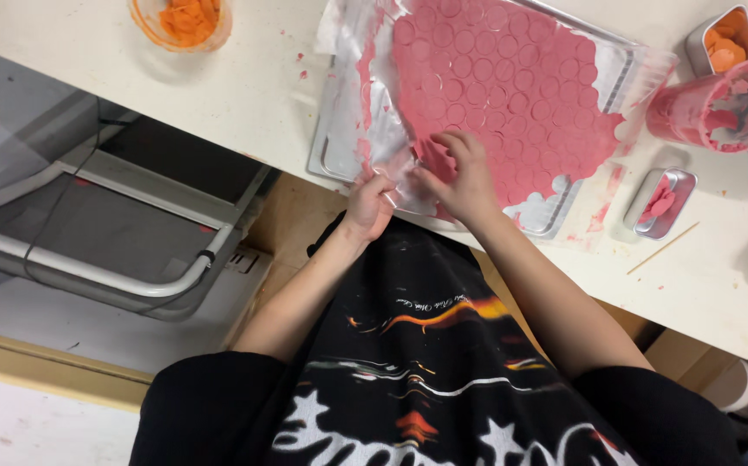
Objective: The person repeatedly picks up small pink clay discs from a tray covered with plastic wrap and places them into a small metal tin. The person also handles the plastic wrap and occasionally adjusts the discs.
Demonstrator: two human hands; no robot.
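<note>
Pinching clear plastic film [391,177] at tray [326,155] near edge: left hand [369,205] closed on it, right hand [460,173] fingers curled onto pink dough sheet [512,86]. We risk tearing scored circles if film jerks.

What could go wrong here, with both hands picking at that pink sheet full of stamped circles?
The pink sheet looks thin and is scored all over with circles, so it may tear where the right hand lifts its edge. The clear film that the left hand pinches is already crumpled and could drag pink paste along. The metal tray overhangs the table edge, so a hard pull might tip it.
</note>
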